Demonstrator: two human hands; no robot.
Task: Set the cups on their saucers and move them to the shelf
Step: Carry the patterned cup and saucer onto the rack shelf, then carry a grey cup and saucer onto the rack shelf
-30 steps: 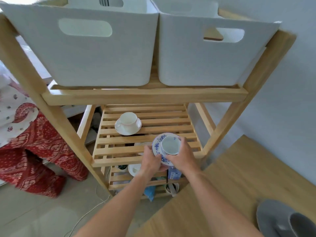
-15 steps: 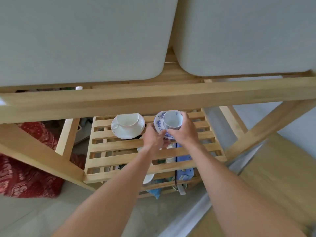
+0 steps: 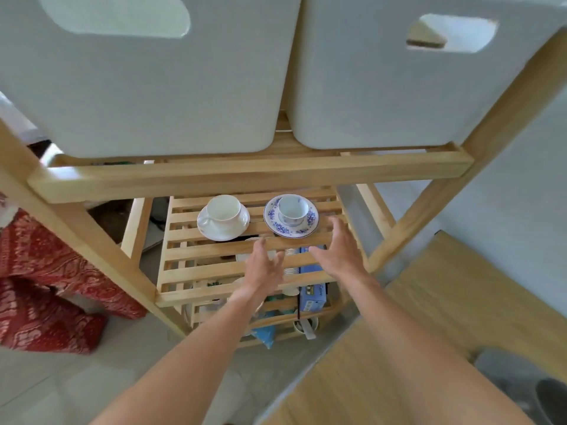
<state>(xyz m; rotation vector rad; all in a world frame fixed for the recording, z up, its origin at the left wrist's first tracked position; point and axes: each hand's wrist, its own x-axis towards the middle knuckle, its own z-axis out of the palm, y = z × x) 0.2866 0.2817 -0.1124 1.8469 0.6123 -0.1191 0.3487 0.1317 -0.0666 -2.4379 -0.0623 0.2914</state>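
Resting on the slatted wooden shelf (image 3: 245, 271), two cups on saucers; both hands' fingers spread, empty.

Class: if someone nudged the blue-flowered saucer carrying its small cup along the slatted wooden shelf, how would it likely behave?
The blue-flowered saucer looks like glazed ceramic, so probably fragile. It spans gaps in the slatted wooden shelf, so its base may catch. The small cup sits loose on it and might slide or tip.

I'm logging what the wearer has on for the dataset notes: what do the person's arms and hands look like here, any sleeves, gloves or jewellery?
Both forearms are bare as far as the picture shows, with no sleeve in view. The left hand and right hand wear no gloves, and no watch, bracelet or ring can be made out.
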